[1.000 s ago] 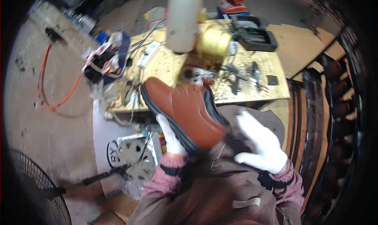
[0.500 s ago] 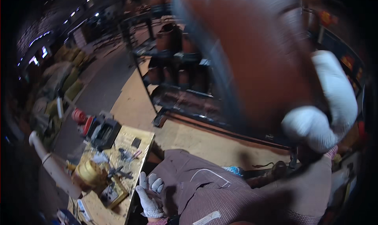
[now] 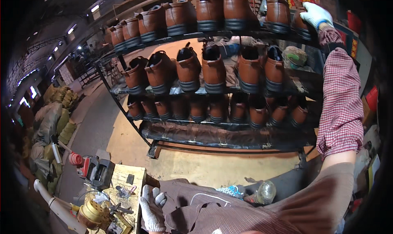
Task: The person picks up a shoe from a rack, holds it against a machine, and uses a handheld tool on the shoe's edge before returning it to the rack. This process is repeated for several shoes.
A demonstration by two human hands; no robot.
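A black rack (image 3: 135, 135) with several tiers of brown leather shoes (image 3: 250, 70) stands before me, most with their heels toward me. My right hand (image 3: 317, 14), in a white knit glove, reaches far out to the right end of the top shelf. Its fingers are closed at the upper part of a brown shoe (image 3: 302, 27) there; the far fingertips are hidden. My left hand (image 3: 152, 211), also in a pale glove, lies low beside the workbench (image 3: 137, 176). Its fingers are loosely bent and apart, with nothing in them.
On the workbench are a yellow round-topped device (image 3: 91, 214), small tools and scraps. A dark machine with a red part (image 3: 84, 167) stands at its far end. Sacks (image 3: 47, 119) are piled along the left. A clear plastic jar (image 3: 266, 192) lies below the rack.
The brown shoe, held close before me earlier, is now out at the top shelf's right end with my right arm stretched toward it. My left hand stays low. The view has lifted toward the rack.
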